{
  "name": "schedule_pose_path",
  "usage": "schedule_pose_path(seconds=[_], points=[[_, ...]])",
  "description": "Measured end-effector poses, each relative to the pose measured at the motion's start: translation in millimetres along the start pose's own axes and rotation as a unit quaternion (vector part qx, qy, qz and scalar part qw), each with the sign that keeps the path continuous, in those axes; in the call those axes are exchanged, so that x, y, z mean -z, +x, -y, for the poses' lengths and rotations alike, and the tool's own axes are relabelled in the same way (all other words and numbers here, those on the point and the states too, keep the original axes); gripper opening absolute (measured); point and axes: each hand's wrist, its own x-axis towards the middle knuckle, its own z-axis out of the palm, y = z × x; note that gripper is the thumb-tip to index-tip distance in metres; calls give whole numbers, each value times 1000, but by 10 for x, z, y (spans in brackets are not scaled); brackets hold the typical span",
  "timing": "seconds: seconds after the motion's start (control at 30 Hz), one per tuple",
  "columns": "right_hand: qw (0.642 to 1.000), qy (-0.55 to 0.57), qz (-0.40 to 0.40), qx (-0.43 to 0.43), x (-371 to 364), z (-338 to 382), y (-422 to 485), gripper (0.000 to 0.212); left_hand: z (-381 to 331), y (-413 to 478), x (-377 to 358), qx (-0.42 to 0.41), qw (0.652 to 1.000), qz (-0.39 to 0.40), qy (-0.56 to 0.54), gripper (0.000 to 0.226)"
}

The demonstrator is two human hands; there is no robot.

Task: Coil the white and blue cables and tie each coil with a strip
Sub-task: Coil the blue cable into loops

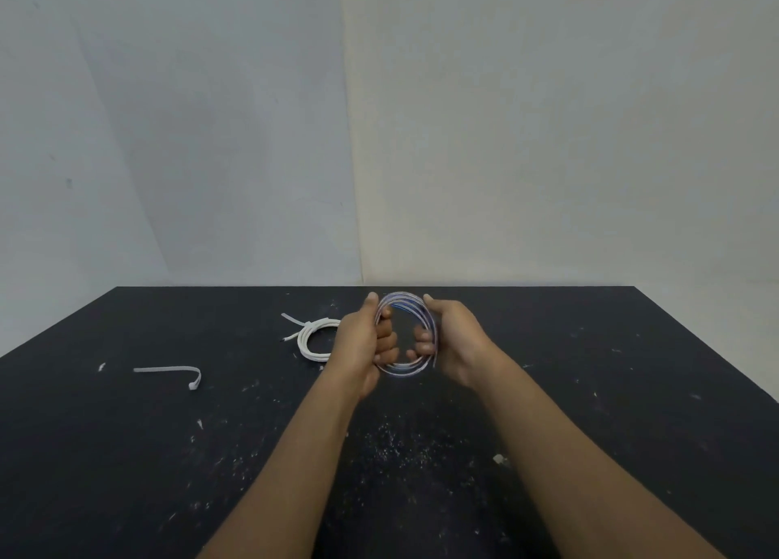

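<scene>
Item, blue cable [406, 331]: wound into a round coil of several turns and held upright above the black table [632, 390], a little beyond its middle, between both of my hands. Left hand [364, 341]: clenched on the coil's left arc, thumb up along the outside, fingers curled through the opening. Right hand [449, 339]: clenched on the right arc in the same manner, fingertips showing inside the ring. The strands look blurred, so I cannot tell whether a loose tail remains to be wound in. Item, white cable [314, 339]: lying on the table just to the left of my left hand, already coiled, with a white tie cinched about its upper left part and the tie's tail sticking out toward the far left; I judge that half of the job finished. Item, strip [170, 372]: one loose white strip, lying flat with a hooked end, well apart to the left on the table and touched by neither hand. Sundry: pale flecks and scraps scattered over the tabletop. Step in hand, as I judge it: gathering and squaring the blue coil before binding. Next move calls for one hand to keep the turns pinched together so they do not spring apart, while the other lets go and reaches left for the strip.
</scene>
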Motion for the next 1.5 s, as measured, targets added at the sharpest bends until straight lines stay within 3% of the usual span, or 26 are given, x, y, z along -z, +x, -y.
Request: schedule_pose_path(seconds=[0.1, 0.2, 0.33, 0.4, 0.5, 0.63, 0.77, 0.97, 1.03, 1.17, 1.27, 1.37, 1.5], points=[[996, -89, 17, 2, 21, 105, -23, 29, -52, -8, 77, 30, 996, 28, 81, 41], [993, -94, 61, -23, 78, 146, -26, 27, -95, -7, 117, 55, 989, 56, 128, 41], [991, 45, 123, -33, 122, 57, -2, 16, -132, -25, 191, 112, 986, 112, 53, 42], [987, 117, 106, -14, 152, 22, 32, 10, -148, -31, 234, 130, 982, 140, 3, 42], [989, 135, 47, 22, 145, -3, 116, 12, -143, -30, 244, 131, 979, 157, -18, 41], [996, 30, 15, 81, 138, -37, 185, 13, -135, -20, 268, 125, 978, 164, 46, 44], [990, -82, 21, 113, 147, -47, 200, 16, -206, -30, 315, 161, 960, 225, 54, 47], [965, -215, 25, 149, 72, -28, 182, 14, -176, -7, 220, 181, 962, 186, 85, 50], [976, -175, 36, 121, 91, -11, 161, 17, -139, 1, 207, 171, 966, 187, 51, 40], [993, 31, 112, -12, 212, -17, 78, 26, -145, 50, 267, 168, 965, 178, -91, 28], [982, 162, 92, -13, 236, -43, 80, 18, -127, 38, 302, 183, 953, 208, -121, 25], [983, 183, 33, 10, 218, -55, 94, 17, -107, 29, 302, 198, 951, 220, -92, 41], [990, 126, -17, 52, 166, -85, 85, 16, -121, 44, 231, 194, 960, 198, -34, 44]])
